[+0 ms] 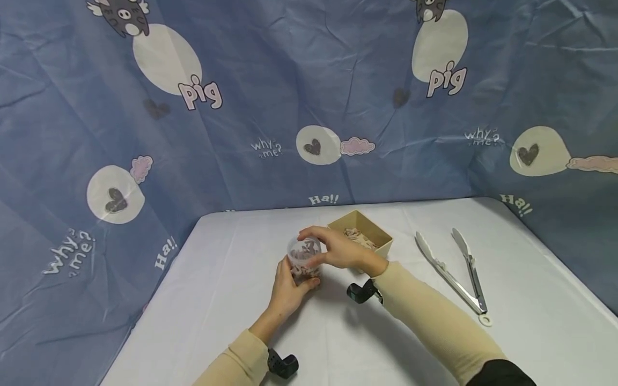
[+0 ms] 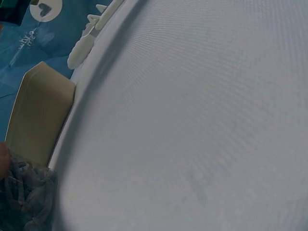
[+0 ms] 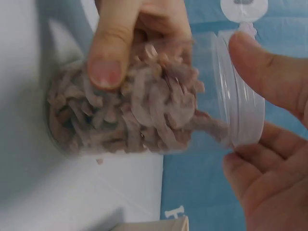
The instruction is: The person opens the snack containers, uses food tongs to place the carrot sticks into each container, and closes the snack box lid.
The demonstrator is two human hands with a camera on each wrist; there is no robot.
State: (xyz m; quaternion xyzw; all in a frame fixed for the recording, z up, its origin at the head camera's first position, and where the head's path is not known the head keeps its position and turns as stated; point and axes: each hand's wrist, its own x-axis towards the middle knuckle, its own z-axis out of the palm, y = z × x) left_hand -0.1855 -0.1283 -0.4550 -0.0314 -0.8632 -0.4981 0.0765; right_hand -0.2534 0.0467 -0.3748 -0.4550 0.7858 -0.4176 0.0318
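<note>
A clear plastic jar full of brownish strips stands on the white table, in front of me. My left hand grips it low on the side, its thumb across the near wall. Over the top, my right hand holds the translucent lid between thumb and fingers. The lid sits on the jar's mouth; whether it is screwed tight I cannot tell. One strip reaches up near the lid, inside the jar. At the edge of the left wrist view, part of the jar shows beside a fingertip.
Just behind my right hand is a cream square box with pale strips inside. Spread metal tongs with whitish tips lie to the right. A blue printed cloth hangs behind the table.
</note>
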